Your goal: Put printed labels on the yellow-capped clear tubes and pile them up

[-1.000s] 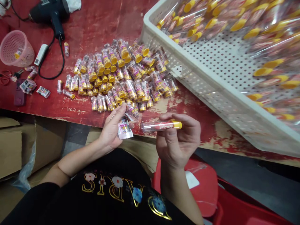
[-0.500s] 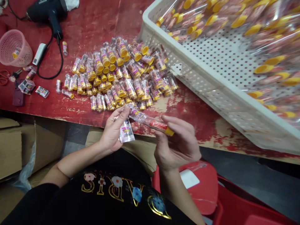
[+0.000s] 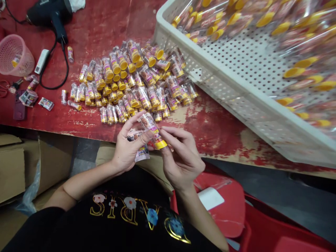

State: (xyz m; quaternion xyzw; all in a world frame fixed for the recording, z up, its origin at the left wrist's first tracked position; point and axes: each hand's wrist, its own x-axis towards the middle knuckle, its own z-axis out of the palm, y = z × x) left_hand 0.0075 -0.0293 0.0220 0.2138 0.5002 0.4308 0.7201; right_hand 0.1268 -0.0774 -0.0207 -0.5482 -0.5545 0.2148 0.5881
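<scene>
Between my two hands, in front of the table edge, is a clear tube with a yellow cap and a printed sleeve (image 3: 152,130). My left hand (image 3: 128,145) pinches it near its upper end and also keeps flat printed sleeves (image 3: 143,153) against the palm. Fingers and thumb of my right hand (image 3: 182,154) close round the tube's yellow-capped end. Just beyond, on the red table (image 3: 217,129), lies a large pile of similar sleeved tubes (image 3: 128,84), most with their yellow caps facing me.
A white perforated crate (image 3: 228,80) at right holds many yellow-capped tubes. At left are a heat gun (image 3: 51,15) with its cord, a pink basket (image 3: 26,57), scissors (image 3: 4,88), loose sleeves (image 3: 46,103) and a purple phone-like object (image 3: 20,110). A red stool (image 3: 223,213) stands below right.
The printed sleeve now surrounds the tube, where before the tube's red contents showed beside it. My right hand has moved left, closer to my left hand.
</scene>
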